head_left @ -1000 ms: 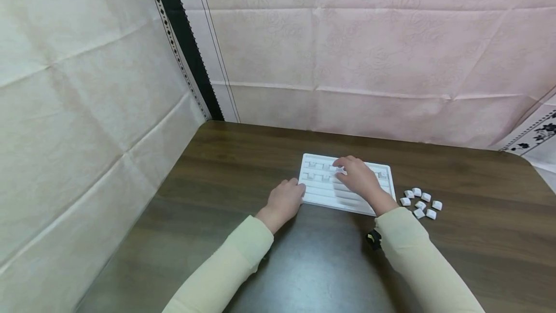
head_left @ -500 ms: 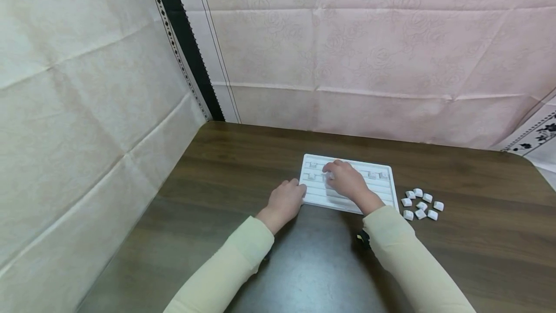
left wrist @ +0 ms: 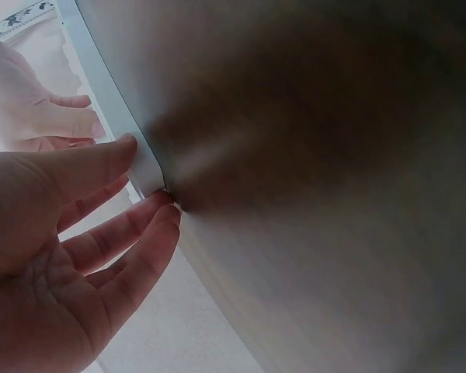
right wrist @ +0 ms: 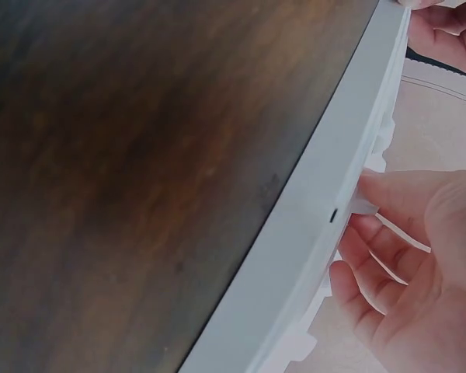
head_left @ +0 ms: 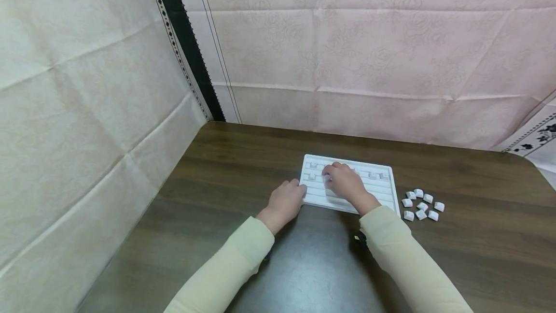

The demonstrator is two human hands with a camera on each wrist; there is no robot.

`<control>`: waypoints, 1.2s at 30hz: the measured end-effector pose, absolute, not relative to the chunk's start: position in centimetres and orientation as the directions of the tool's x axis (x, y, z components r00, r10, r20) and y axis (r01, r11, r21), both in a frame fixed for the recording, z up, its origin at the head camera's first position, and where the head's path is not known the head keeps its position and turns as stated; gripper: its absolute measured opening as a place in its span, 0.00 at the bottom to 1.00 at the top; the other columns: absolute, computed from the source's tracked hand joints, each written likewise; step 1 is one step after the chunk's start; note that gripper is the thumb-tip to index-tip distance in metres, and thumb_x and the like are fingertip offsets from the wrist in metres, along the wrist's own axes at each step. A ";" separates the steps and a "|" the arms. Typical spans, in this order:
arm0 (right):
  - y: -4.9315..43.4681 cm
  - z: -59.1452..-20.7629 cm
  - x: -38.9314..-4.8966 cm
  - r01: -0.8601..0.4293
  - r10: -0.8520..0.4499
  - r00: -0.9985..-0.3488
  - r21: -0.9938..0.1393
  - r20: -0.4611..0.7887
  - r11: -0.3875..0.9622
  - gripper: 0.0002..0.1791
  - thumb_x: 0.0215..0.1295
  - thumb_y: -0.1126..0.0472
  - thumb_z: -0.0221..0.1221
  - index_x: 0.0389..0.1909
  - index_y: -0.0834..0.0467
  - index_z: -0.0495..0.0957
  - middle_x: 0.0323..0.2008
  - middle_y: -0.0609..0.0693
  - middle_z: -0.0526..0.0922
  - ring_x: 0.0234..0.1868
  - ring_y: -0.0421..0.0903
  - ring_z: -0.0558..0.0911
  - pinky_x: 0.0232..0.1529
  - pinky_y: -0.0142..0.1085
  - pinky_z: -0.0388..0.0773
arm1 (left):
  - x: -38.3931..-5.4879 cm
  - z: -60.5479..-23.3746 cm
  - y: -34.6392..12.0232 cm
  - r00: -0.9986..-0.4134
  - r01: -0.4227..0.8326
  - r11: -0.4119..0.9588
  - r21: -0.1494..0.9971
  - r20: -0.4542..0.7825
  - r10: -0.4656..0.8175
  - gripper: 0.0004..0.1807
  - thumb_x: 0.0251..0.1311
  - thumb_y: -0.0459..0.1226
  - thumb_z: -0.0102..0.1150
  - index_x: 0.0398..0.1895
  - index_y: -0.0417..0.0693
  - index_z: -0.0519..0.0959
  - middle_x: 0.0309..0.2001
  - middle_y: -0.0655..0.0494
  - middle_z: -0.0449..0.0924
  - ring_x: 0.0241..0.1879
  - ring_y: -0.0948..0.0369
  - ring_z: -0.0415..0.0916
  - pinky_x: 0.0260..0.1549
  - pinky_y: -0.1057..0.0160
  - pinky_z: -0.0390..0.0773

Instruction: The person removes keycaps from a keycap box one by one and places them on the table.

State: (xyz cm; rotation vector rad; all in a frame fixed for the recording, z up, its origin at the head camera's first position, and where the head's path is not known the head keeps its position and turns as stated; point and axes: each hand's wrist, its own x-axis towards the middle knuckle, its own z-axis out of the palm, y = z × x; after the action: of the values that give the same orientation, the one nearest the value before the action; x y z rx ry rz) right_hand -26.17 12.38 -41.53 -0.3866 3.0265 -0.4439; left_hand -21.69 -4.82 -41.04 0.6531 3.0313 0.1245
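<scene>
A white ridged tray (head_left: 319,198) lies on the table, with small white blocks (head_left: 384,176) standing in its upper rows. My left hand (head_left: 284,202) holds the tray's near left corner; in the left wrist view the thumb rests on the rim and the fingers (left wrist: 151,225) curl at the corner. Over the middle of the tray, my right hand (head_left: 346,183) bends down with curled fingers. The right wrist view has its thumb and fingers pinching a small white block (right wrist: 363,205) just beyond the tray's side. The fingers partly hide that block.
Several loose white blocks (head_left: 421,215) lie to the right of the tray on the brown wooden table (head_left: 243,158). A pale patterned cloth (head_left: 369,52) hangs behind the table, and another cloth (head_left: 87,110) runs along the left.
My right hand has moved left over the tray, then slightly nearer me, and come down among the upper rows. The left hand has stayed at the corner.
</scene>
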 end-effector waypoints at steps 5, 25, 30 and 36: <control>12.6 -41.6 -26.1 -0.239 -0.253 -0.968 -0.294 -0.008 0.925 0.14 0.59 0.64 0.60 0.46 0.57 0.78 0.46 0.57 0.78 0.49 0.55 0.75 0.54 0.51 0.71 | -21.6 -41.1 -4.7 -0.910 0.410 0.908 0.090 -0.018 0.413 0.11 0.61 0.41 0.56 0.44 0.49 0.78 0.37 0.53 0.77 0.30 0.61 0.70 0.30 0.65 0.75; 17.1 -39.9 -25.7 -0.201 -0.211 -0.977 -0.381 0.018 0.903 0.15 0.63 0.63 0.53 0.49 0.60 0.76 0.49 0.60 0.77 0.52 0.57 0.74 0.51 0.54 0.71 | -21.5 -41.1 -4.7 -0.913 0.407 0.910 0.074 0.007 0.408 0.11 0.60 0.40 0.57 0.44 0.49 0.79 0.38 0.52 0.78 0.31 0.61 0.71 0.32 0.66 0.77; 19.3 -39.6 -25.3 -0.173 -0.178 -0.984 -0.387 0.024 0.906 0.15 0.64 0.62 0.53 0.50 0.61 0.75 0.49 0.62 0.76 0.51 0.58 0.74 0.51 0.56 0.70 | -21.7 -41.2 -4.7 -0.913 0.407 0.911 0.072 0.002 0.408 0.11 0.61 0.40 0.56 0.44 0.49 0.79 0.38 0.53 0.78 0.31 0.61 0.71 0.32 0.66 0.77; 21.8 -39.3 -24.8 -0.131 -0.139 -0.990 -0.368 0.004 0.921 0.16 0.65 0.61 0.52 0.51 0.62 0.74 0.51 0.63 0.74 0.52 0.60 0.72 0.51 0.58 0.69 | -21.7 -41.1 -4.7 -0.913 0.407 0.911 0.067 0.002 0.408 0.12 0.60 0.40 0.57 0.45 0.49 0.79 0.39 0.52 0.78 0.32 0.61 0.72 0.32 0.66 0.77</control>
State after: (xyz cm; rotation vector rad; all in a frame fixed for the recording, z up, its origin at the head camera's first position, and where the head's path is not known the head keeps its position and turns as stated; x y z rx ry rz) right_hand -24.75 21.81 -39.31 -0.2148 3.0566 -0.5830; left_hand -21.69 -4.67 -41.11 0.6521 3.0596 0.1029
